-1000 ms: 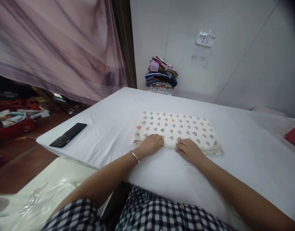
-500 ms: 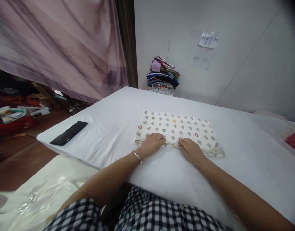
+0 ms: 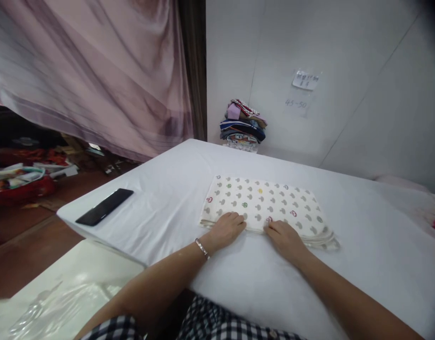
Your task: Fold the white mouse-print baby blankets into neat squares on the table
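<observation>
A folded white cloth (image 3: 263,200) printed with grey, red, green and yellow mushroom shapes lies flat on the white-covered table (image 3: 174,184). Its layers show along the near edge and at the right corner. My left hand (image 3: 228,230), with a bracelet at the wrist, has its curled fingers closed on the near edge, left of the middle. A short way to the right, my right hand (image 3: 283,240) pinches the same edge between thumb and fingers. The fingertips are partly hidden from above.
A black phone-like slab (image 3: 104,207) lies near the table's left edge. Folded fabrics (image 3: 243,125) are stacked by the wall at the back. Clear plastic (image 3: 64,307) rests on a lower pale surface at front left. A pink curtain (image 3: 132,71) hangs at the left.
The whole scene sits slightly lower in the picture, as the head view has tilted up a little. Both hands stay at the cloth's near edge, which looks nearly unchanged.
</observation>
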Demonstrator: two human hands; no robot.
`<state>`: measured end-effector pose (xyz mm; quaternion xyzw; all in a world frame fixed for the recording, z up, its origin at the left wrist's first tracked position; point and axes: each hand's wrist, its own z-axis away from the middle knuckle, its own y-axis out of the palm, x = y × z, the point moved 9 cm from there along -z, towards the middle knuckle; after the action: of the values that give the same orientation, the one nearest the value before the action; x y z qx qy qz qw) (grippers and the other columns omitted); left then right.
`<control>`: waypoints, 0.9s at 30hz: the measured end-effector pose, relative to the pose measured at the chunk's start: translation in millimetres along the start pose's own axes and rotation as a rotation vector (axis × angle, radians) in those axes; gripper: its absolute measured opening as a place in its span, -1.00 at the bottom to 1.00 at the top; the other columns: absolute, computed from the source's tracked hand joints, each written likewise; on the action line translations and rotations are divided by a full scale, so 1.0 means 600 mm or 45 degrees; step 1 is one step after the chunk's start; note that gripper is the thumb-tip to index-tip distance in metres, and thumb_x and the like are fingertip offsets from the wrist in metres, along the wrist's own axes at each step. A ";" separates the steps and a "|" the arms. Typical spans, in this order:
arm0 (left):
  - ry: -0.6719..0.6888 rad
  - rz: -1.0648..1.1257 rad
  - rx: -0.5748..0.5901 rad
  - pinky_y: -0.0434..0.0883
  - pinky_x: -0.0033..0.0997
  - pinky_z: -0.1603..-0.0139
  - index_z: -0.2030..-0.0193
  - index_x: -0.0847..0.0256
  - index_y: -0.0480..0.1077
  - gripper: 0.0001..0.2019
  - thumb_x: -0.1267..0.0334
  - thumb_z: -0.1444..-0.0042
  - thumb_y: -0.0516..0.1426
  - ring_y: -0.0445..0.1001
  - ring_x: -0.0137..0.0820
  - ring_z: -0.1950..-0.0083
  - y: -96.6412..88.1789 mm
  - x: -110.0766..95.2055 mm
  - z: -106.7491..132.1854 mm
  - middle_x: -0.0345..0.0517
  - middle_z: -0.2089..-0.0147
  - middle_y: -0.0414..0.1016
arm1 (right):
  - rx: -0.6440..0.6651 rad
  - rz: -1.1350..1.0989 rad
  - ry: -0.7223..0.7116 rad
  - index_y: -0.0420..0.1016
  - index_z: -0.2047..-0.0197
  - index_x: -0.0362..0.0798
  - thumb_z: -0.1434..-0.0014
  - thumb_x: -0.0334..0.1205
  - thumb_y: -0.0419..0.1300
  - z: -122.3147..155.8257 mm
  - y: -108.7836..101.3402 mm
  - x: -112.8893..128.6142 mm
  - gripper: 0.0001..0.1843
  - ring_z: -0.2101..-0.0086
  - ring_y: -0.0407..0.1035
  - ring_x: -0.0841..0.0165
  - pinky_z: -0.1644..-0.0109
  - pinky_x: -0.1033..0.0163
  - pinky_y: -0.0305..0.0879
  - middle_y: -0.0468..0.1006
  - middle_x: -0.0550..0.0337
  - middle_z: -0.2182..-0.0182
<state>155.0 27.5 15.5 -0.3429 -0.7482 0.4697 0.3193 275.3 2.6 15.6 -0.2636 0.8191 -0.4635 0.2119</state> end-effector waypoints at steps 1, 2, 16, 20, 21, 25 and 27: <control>-0.005 0.002 0.007 0.21 -0.36 0.24 0.31 0.25 0.31 -0.83 0.37 -0.24 -0.07 0.27 -0.39 0.24 0.000 -0.001 0.001 -0.12 0.23 0.35 | 0.005 -0.014 -0.009 0.48 0.19 -0.10 -0.24 -0.42 -0.06 0.001 0.001 0.002 -0.71 0.32 0.30 0.33 0.26 0.21 0.25 0.49 0.06 0.31; -0.010 0.000 0.011 0.21 -0.36 0.24 0.30 0.24 0.31 -0.83 0.37 -0.24 -0.07 0.28 -0.39 0.23 0.000 -0.001 0.001 -0.12 0.22 0.36 | -0.002 -0.029 -0.013 0.48 0.19 -0.11 -0.25 -0.41 -0.06 0.002 0.001 0.003 -0.72 0.32 0.29 0.33 0.25 0.22 0.25 0.49 0.07 0.32; -0.261 -0.081 -0.033 0.21 -0.21 -0.16 -0.04 0.29 0.27 -0.69 0.49 -0.18 -0.09 0.27 -0.27 -0.15 -0.019 0.079 0.087 0.02 -0.06 0.39 | -0.114 -0.290 0.105 0.49 0.19 -0.04 -0.22 -0.32 0.01 0.017 0.001 -0.012 -0.77 0.29 0.35 0.31 0.23 0.19 0.32 0.46 0.07 0.30; -0.349 -0.092 0.023 0.27 -0.24 -0.13 -0.10 0.24 0.25 -0.60 0.53 -0.16 -0.14 0.30 -0.32 -0.16 -0.013 0.094 0.125 -0.02 -0.09 0.40 | -0.132 -0.342 0.109 0.48 0.16 -0.03 -0.21 -0.33 0.02 0.014 -0.001 -0.014 -0.77 0.28 0.35 0.31 0.23 0.18 0.33 0.46 0.06 0.29; -0.351 -0.100 0.036 0.28 -0.25 -0.14 -0.13 0.24 0.23 -0.57 0.54 -0.15 -0.15 0.30 -0.32 -0.17 -0.010 0.094 0.131 -0.02 -0.11 0.39 | -0.127 -0.353 0.112 0.47 0.16 -0.03 -0.21 -0.34 0.02 0.014 0.001 -0.015 -0.77 0.28 0.35 0.31 0.23 0.18 0.33 0.46 0.06 0.28; -0.309 -0.148 0.028 0.26 -0.23 -0.18 -0.20 0.28 0.18 -0.48 0.57 -0.08 -0.15 0.22 -0.29 -0.24 0.006 0.091 0.148 0.01 -0.19 0.30 | -0.086 -0.406 0.152 0.46 0.13 -0.02 -0.22 -0.35 0.01 0.011 0.009 -0.019 -0.76 0.26 0.35 0.30 0.22 0.17 0.34 0.46 0.06 0.27; -0.284 -0.164 -0.022 0.26 -0.22 -0.18 -0.22 0.27 0.17 -0.45 0.56 -0.05 -0.15 0.19 -0.27 -0.25 0.014 0.095 0.155 0.00 -0.22 0.27 | -0.052 -0.443 0.178 0.45 0.11 -0.02 -0.22 -0.35 -0.01 0.010 0.007 -0.018 -0.74 0.24 0.34 0.31 0.18 0.16 0.34 0.46 0.06 0.26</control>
<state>50.6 31.4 -16.1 -0.2425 -0.8035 0.4770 0.2606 286.2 7.4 10.2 -0.3725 0.7832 -0.4935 0.0656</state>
